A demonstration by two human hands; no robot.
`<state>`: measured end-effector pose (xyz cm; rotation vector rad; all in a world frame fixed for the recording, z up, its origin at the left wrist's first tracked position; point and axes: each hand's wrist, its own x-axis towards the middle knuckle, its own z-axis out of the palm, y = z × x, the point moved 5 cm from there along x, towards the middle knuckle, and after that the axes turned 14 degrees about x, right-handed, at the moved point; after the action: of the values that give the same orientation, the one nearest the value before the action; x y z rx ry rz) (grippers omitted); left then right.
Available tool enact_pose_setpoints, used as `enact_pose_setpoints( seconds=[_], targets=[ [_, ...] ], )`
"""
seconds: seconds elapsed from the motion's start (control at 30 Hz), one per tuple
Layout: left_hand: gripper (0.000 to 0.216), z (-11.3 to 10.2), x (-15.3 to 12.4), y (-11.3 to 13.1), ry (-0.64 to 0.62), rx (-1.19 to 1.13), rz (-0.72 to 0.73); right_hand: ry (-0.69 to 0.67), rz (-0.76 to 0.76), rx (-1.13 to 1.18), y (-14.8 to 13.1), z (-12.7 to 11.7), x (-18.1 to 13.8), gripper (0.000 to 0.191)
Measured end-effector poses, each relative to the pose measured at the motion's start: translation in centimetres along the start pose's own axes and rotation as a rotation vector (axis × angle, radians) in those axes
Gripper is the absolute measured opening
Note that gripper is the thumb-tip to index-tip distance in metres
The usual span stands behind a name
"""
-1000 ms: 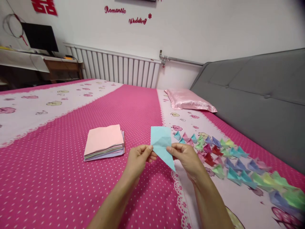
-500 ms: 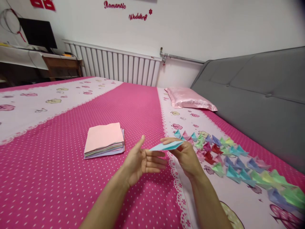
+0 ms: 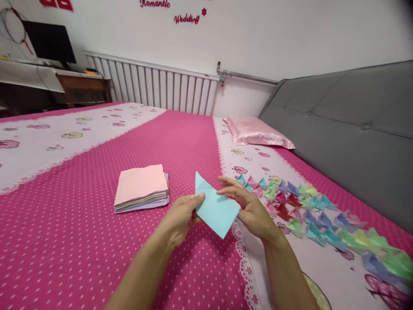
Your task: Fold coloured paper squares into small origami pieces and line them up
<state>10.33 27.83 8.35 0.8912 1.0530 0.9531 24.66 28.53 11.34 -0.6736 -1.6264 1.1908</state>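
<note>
A folded sheet of light blue paper is held up over the bed, tilted, with one pointed corner upward. My left hand pinches its left edge, thumb on the front face and fingers behind. At the right edge, my right hand lightly grips the paper, its fingertips near the upper edge and its thumb partly hidden behind the right corner. To the left lies a stack of coloured paper sheets, pale pink on top. Rows of folded paper boats in several colours stand to the right of my right hand.
The bed has a pink dotted cover with white patterned bands. A pink pillow lies near the grey headboard. Behind the bed are a white radiator and, at the left, a desk with a monitor.
The blue paper has turned from nearly edge-on to face me. My left hand has gone from open beneath it to gripping its left edge. My right hand stays at its right side.
</note>
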Motion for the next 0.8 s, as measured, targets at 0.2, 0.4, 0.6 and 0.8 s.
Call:
enact_pose_setpoints(
  seconds=[0.2, 0.4, 0.6, 0.8],
  targets=[
    [0.020, -0.7, 0.5, 0.1, 0.110, -0.107, 0.049, -0.013, 0.003, -0.094, 0.2, -0.2, -0.1, 0.027],
    [0.020, -0.4, 0.5, 0.0, 0.089, -0.132, 0.056, -0.037, 0.005, -0.188, 0.5, 0.2, 0.1, 0.024],
    [0.022, -0.1, 0.3, -0.1, 0.012, -0.080, 0.061, 0.019, 0.031, -0.163, 0.6, -0.1, 0.3, 0.017],
    [0.021, 0.6, 0.0, 0.2, -0.073, -0.079, 0.080, 0.154, 0.003, -0.099, 0.4, 0.0, 0.6, 0.013]
  ],
)
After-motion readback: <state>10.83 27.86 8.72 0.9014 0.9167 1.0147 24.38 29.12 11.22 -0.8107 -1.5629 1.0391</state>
